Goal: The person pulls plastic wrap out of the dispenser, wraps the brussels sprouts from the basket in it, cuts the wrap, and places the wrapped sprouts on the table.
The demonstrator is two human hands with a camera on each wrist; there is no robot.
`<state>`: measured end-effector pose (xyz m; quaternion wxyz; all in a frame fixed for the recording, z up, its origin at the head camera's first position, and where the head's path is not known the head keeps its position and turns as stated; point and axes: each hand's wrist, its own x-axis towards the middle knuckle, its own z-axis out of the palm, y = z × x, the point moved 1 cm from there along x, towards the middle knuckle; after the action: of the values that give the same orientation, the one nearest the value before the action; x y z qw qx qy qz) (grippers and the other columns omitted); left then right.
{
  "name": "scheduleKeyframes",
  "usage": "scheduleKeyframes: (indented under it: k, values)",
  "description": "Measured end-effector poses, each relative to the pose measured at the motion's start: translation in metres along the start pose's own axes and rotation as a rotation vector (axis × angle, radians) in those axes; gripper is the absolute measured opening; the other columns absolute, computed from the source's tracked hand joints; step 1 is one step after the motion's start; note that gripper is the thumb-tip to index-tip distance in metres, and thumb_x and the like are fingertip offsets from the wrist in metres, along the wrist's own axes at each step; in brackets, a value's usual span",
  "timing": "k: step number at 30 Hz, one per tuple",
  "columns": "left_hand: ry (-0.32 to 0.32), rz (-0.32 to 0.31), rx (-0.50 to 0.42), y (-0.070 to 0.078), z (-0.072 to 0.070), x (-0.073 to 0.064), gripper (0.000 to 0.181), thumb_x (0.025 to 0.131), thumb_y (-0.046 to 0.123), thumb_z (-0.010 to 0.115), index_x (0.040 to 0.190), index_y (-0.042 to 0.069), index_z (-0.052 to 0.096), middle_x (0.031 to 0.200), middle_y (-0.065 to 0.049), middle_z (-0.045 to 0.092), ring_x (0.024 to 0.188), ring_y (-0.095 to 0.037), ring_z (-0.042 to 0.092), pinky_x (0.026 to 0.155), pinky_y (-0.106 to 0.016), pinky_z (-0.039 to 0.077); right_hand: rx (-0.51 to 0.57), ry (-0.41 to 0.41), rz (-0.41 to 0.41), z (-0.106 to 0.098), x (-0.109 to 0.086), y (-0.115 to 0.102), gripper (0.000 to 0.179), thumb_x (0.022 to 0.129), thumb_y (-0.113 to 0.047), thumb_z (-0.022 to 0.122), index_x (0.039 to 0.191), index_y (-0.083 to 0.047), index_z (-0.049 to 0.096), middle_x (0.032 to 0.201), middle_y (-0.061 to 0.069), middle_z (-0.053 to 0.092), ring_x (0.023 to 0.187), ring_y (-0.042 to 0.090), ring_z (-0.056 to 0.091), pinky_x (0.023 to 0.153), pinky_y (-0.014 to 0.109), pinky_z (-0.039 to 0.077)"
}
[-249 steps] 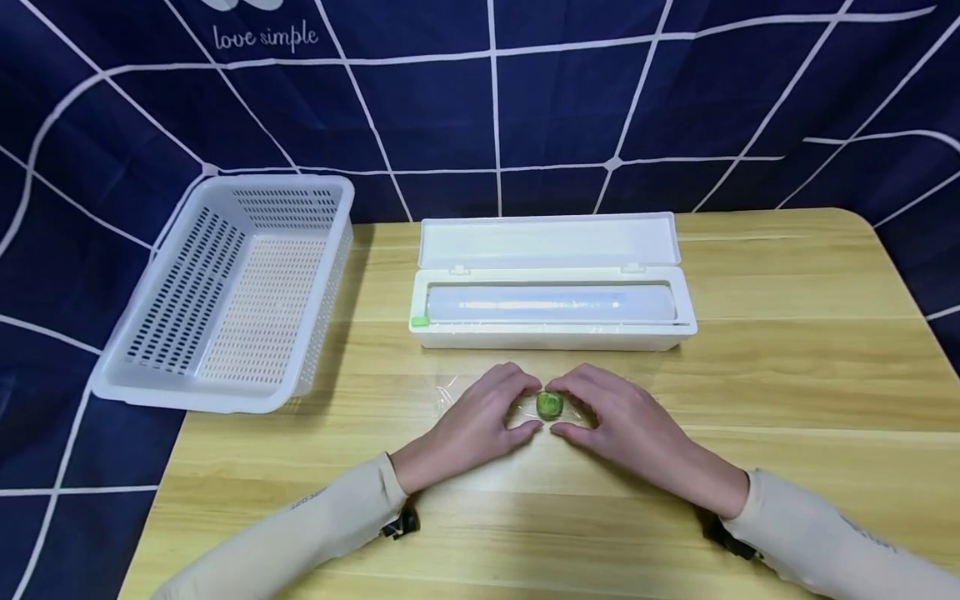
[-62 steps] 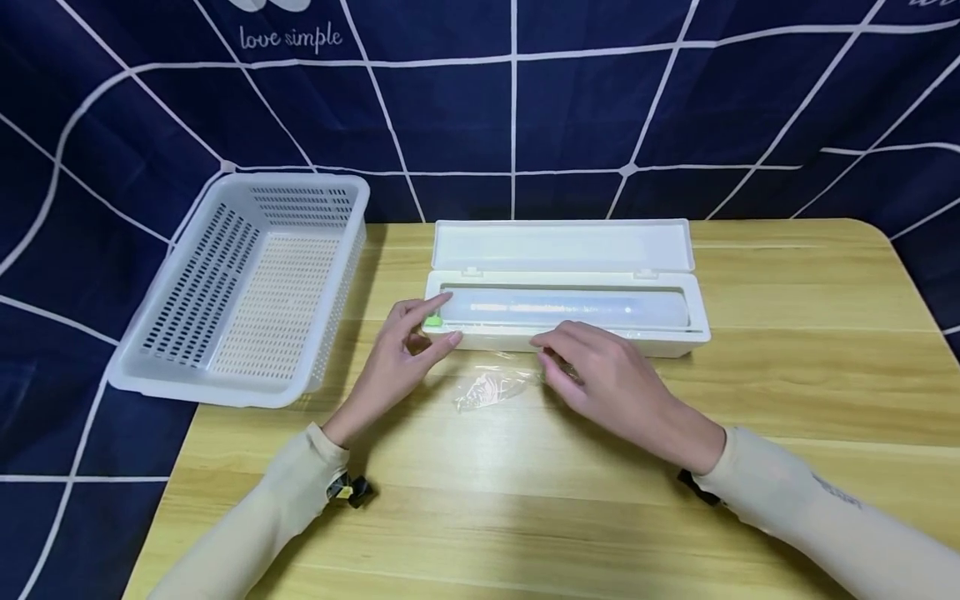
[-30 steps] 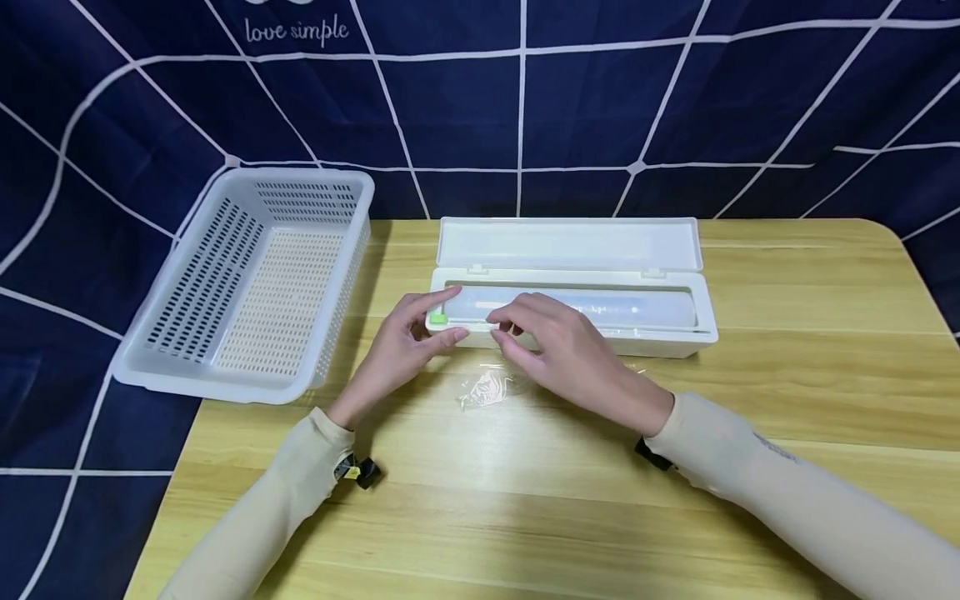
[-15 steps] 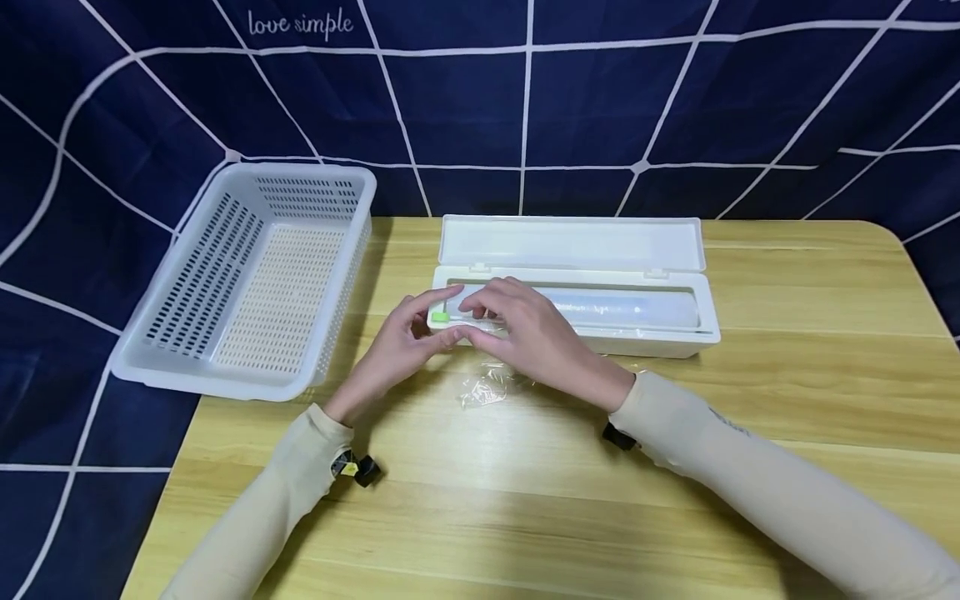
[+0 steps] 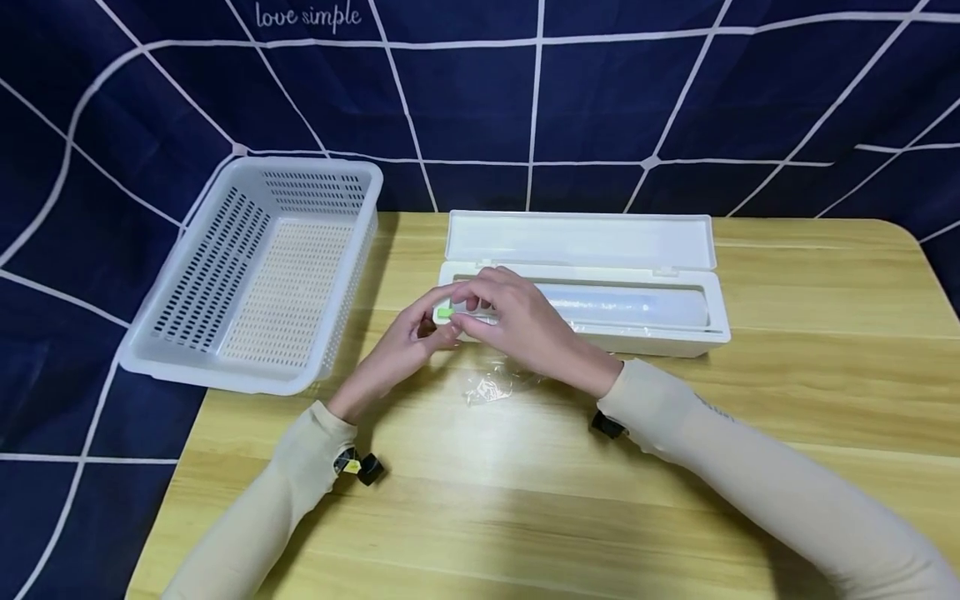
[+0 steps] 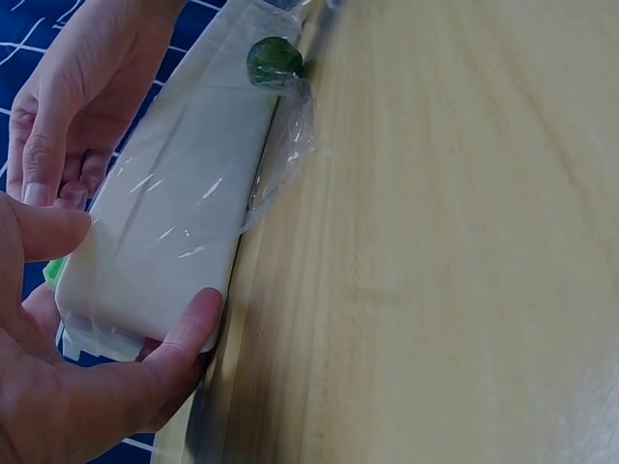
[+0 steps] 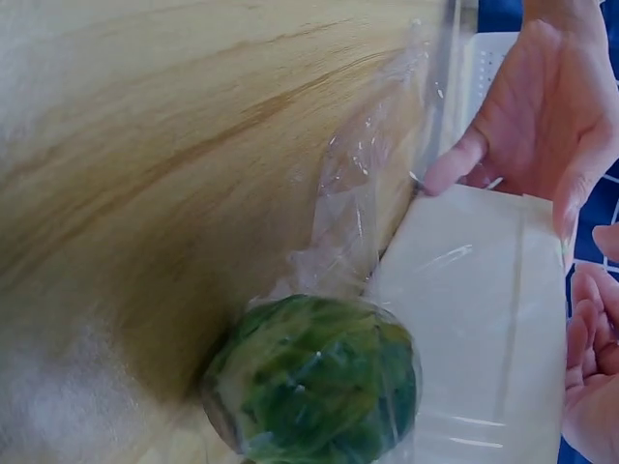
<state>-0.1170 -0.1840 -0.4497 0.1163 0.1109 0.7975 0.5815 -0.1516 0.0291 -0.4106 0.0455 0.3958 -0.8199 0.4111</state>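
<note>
A white cling film dispenser (image 5: 637, 342) stands on the table, its lid (image 5: 581, 240) raised and a roll of film (image 5: 622, 306) inside. My left hand (image 5: 401, 346) grips its left end, with the thumb on the front and a finger over the top. The right hand (image 5: 521, 321) is beside it, thumb and index finger bent close to the green slider (image 5: 445, 313); contact is unclear. Clear film (image 5: 491, 385) runs from the dispenser down its front onto the wood. A small Brussels sprout (image 7: 314, 377) lies under that film by the dispenser; in the head view my right hand hides it.
A white perforated basket (image 5: 288, 292) stands at the left, a gap away from the dispenser. Behind the wooden table (image 5: 465, 517) hangs a dark blue cloth with white lines (image 5: 480, 100). Bare wood lies in front of both hands and at the right.
First both hands were around the sprout on the table. Then the left hand took the dispenser's left end, while the right hand slid left along the front rim to the green slider.
</note>
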Motion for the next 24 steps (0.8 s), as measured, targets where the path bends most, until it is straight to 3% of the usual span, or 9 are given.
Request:
scheduleKeyframes:
  k: [4, 11, 18, 24]
  values:
    - [0.014, -0.010, -0.021, -0.001, 0.001, 0.000, 0.057, 0.106, 0.025, 0.072, 0.160, 0.036, 0.056, 0.128, -0.001, 0.064, 0.090, -0.032, 0.047, 0.075, -0.039, 0.040, 0.018, -0.002, -0.008, 0.002, 0.001, 0.002, 0.017, 0.099, -0.014, 0.084, 0.112, -0.005, 0.079, 0.095, 0.000, 0.067, 0.092, 0.017, 0.058, 0.079, 0.032, 0.052]
    - [0.013, -0.004, -0.087, -0.003, 0.003, -0.001, 0.056, 0.107, 0.019, 0.070, 0.161, 0.026, 0.055, 0.140, -0.005, 0.065, 0.106, -0.031, 0.063, 0.090, -0.047, 0.053, -0.001, -0.032, 0.017, 0.008, 0.008, 0.003, 0.016, 0.100, -0.017, 0.083, 0.111, -0.006, 0.080, 0.093, -0.002, 0.067, 0.090, 0.016, 0.058, 0.079, 0.031, 0.051]
    - [0.016, 0.048, -0.041, -0.005, 0.004, 0.000, 0.058, 0.106, 0.021, 0.071, 0.161, 0.025, 0.055, 0.145, -0.001, 0.064, 0.100, -0.027, 0.060, 0.084, -0.041, 0.050, -0.045, -0.049, 0.056, 0.011, 0.011, 0.003, 0.014, 0.099, -0.018, 0.084, 0.107, -0.008, 0.081, 0.093, -0.003, 0.067, 0.090, 0.016, 0.059, 0.080, 0.031, 0.052]
    - [0.002, 0.056, -0.064, -0.006, 0.005, 0.001, 0.057, 0.107, 0.016, 0.067, 0.162, 0.023, 0.054, 0.147, -0.004, 0.063, 0.107, -0.030, 0.066, 0.090, -0.045, 0.055, -0.109, -0.050, 0.057, 0.011, 0.015, 0.001, 0.014, 0.098, -0.019, 0.086, 0.105, -0.008, 0.082, 0.091, -0.002, 0.068, 0.091, 0.018, 0.059, 0.080, 0.030, 0.052]
